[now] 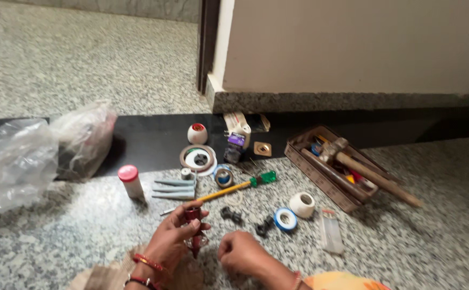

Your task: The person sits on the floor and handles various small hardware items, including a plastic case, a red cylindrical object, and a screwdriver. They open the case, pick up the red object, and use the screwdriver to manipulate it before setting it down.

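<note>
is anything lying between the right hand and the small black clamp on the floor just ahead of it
Nothing visible does. The right hand is closed just short of the black clamp, with only bare speckled floor between. The left hand holds a red tool off to the side.

Hammer (pixel 371 171) in brown tray (pixel 315 174); plastic bags (pixel 17 161) w/ red-capped bottle (pixel 131 181) nearby.

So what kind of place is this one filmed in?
Probably a home floor used as a repair spot: speckled stone floor by a wall base, a tool tray holding a hammer, and tape rolls scattered about.
</note>
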